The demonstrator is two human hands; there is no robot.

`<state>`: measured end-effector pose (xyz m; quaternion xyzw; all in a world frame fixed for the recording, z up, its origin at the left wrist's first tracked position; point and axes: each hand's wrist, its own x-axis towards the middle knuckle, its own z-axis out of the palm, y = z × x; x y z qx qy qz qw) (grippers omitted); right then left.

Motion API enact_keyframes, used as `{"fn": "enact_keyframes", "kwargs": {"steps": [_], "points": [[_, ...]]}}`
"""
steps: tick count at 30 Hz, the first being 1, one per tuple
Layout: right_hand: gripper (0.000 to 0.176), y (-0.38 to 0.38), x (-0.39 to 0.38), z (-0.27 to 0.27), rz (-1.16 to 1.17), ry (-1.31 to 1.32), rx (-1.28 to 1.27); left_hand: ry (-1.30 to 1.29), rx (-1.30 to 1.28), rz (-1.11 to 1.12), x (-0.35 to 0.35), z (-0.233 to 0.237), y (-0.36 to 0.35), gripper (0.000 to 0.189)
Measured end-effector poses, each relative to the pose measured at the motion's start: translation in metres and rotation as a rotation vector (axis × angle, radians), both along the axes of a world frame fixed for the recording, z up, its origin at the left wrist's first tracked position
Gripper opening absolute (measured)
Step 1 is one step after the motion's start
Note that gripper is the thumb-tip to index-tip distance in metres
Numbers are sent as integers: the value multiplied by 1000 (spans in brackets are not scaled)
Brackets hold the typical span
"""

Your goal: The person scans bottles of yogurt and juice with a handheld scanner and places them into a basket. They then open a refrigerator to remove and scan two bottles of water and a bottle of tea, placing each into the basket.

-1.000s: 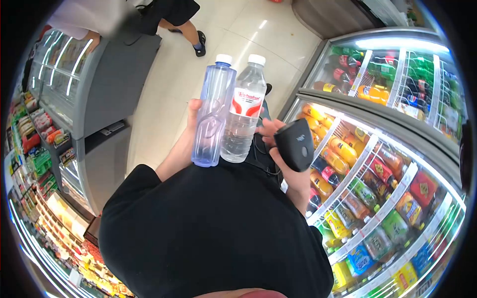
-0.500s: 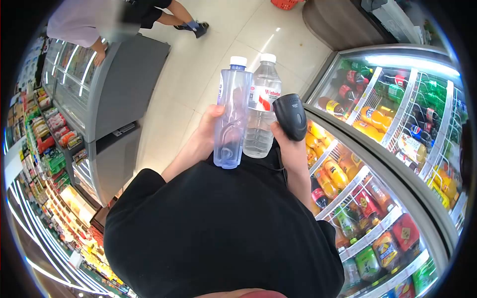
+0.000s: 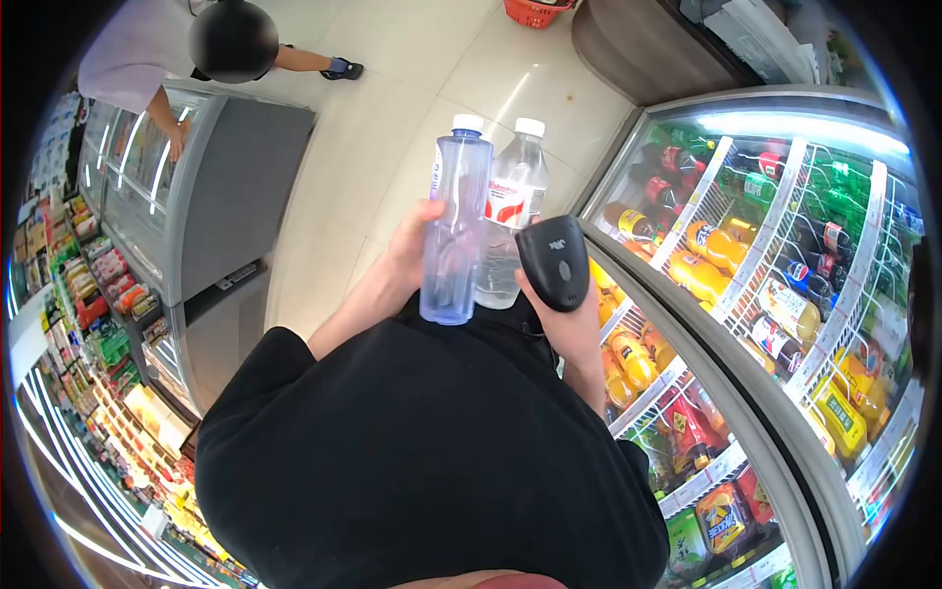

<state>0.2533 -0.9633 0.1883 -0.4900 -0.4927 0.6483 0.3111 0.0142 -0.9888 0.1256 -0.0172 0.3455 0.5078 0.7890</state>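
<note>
My left hand [image 3: 407,245] is closed around a bluish water bottle [image 3: 459,221] with a white cap, held upright in front of my black shirt. Pressed up beside it, and partly behind it, is a clear water bottle [image 3: 513,177] with a white cap and a red-and-white label. Its lower part is overlapped by the bluish bottle and the scanner. In my right hand [image 3: 574,337] is a black handheld barcode scanner [image 3: 555,265], its head close to the clear bottle's right side. My right fingers are mostly hidden behind the scanner.
To the right, a glass-topped cooler [image 3: 677,346] holds many drink bottles in wire-divided rows. A grey display case [image 3: 240,187] stands left, with a person [image 3: 132,54] leaning over it. A red basket [image 3: 535,13] and a brown counter [image 3: 628,54] are ahead.
The scanner has moved left and slightly down, nearer the bottles. The clear bottle's label has turned. The person at the display case now bends further forward, and my view has shifted slightly.
</note>
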Motion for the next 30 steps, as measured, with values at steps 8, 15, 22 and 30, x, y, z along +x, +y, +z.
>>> {"fn": "enact_keyframes", "kwargs": {"steps": [8,15,22,30], "points": [[64,64,8,26,281,225,96,-297,67,37,-20,-12,51,98],[48,124,-25,44,340,-86,-58,-364,279,54,-62,-28,136,100],[53,190,-120,78,242,-337,84,-346,408,159,-153,-39,213,99],[31,247,-184,86,344,-399,-82,-304,569,326,-238,-46,261,97]]}}
